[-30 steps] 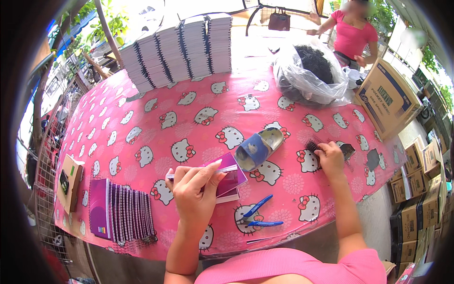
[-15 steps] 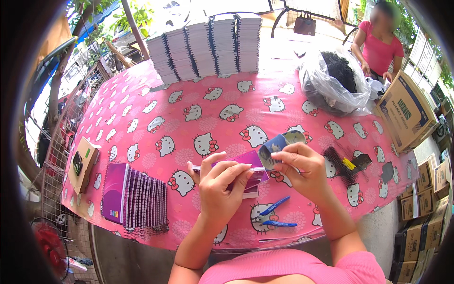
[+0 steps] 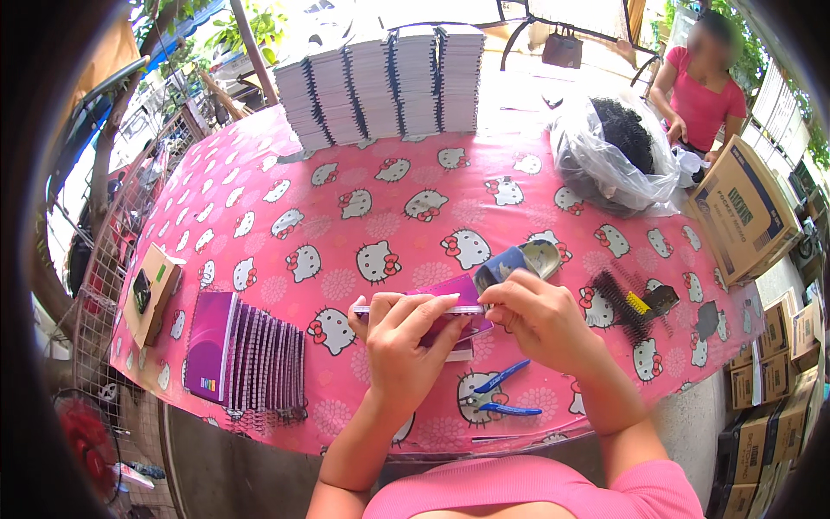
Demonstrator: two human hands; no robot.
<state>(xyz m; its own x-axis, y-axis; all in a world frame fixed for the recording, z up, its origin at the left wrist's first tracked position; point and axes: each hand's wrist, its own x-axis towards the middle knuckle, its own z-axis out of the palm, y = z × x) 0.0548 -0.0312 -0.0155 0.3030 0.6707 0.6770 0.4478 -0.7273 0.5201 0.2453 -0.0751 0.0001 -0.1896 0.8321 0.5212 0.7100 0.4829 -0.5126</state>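
Observation:
My left hand (image 3: 402, 342) is closed around a small purple notebook (image 3: 469, 309), held edge-up with its white page edges showing. At the notebook's right end, my right hand (image 3: 540, 320) has thumb and forefinger pinched together; whatever is between those fingertips is too small to make out. Just behind the right hand sits an open blue and tan container (image 3: 506, 264), its contents unclear. Blue-handled cutters (image 3: 510, 408) lie with handles apart on the table, nearer to me. Another notebook partly shows under the held one.
Purple wire-bound notebooks (image 3: 207, 346) stand in a row at left, beside an open cardboard box (image 3: 156, 290). Black binding coils (image 3: 614, 303) lie at right. Tall notebook stacks (image 3: 372, 91), a plastic bag of black coils (image 3: 566, 164) and a carton (image 3: 743, 212) are farther off; a person (image 3: 709, 91) stands beyond.
My right hand has moved left from the blue container to the notebook's right end. My left hand still holds the notebook, now turned more edge-up.

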